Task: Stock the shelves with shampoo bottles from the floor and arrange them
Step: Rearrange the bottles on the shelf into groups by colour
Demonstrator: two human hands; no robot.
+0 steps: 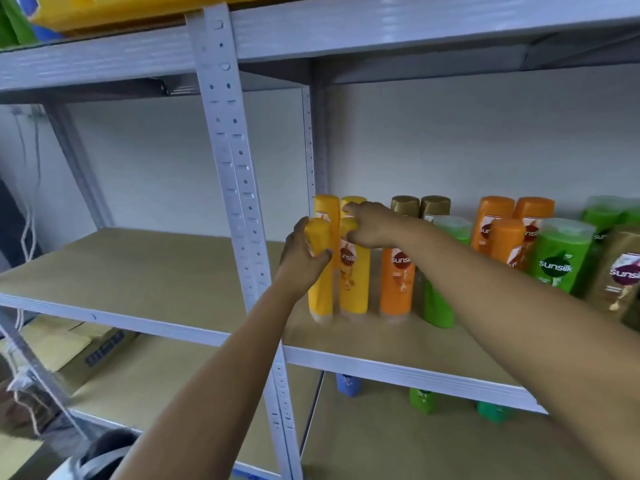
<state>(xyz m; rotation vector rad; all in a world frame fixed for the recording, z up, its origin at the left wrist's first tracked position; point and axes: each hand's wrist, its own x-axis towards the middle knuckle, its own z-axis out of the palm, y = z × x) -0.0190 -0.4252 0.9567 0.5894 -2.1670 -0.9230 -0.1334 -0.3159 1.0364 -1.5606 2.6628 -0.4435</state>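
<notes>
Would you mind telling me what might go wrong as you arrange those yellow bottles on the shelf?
1. The left hand grips the front yellow bottle near its top, so a nudge could tip it into its close neighbours.
2. The right hand reaches over the second yellow bottle; its forearm passes close to the orange bottle and might topple it.

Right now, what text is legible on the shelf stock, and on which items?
"sunsilk": green bottle
"sunsilk", cut off: gold bottle
"sunsil", arm hides the rest: orange bottle
"sunsilk", partly hidden: yellow bottle
Small print under the logos: too blurred.
Lower-shelf box label: unreadable.
</notes>
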